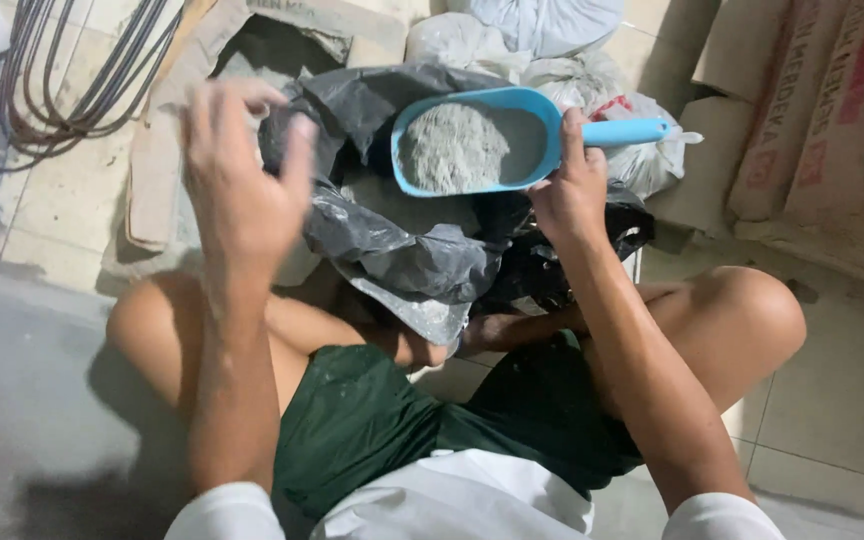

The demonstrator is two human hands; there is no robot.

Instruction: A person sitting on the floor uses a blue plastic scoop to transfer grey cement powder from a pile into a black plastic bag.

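My right hand point(570, 196) grips a blue plastic scoop point(527, 105) by the base of its handle. The scoop is filled with grey powder point(457, 148) and is held level over a black plastic bag point(402, 250) that lies open between my knees. My left hand point(242, 175) hovers raised to the left of the bag, fingers spread and dusty, holding nothing. I sit on the floor in dark green shorts.
Brown paper sacks point(832, 130) lean at the right. White tied plastic bags point(542, 40) lie behind the scoop. An opened cement sack point(182, 130) sits behind my left hand. Bent steel rods point(72, 70) curve at upper left on the tiled floor.
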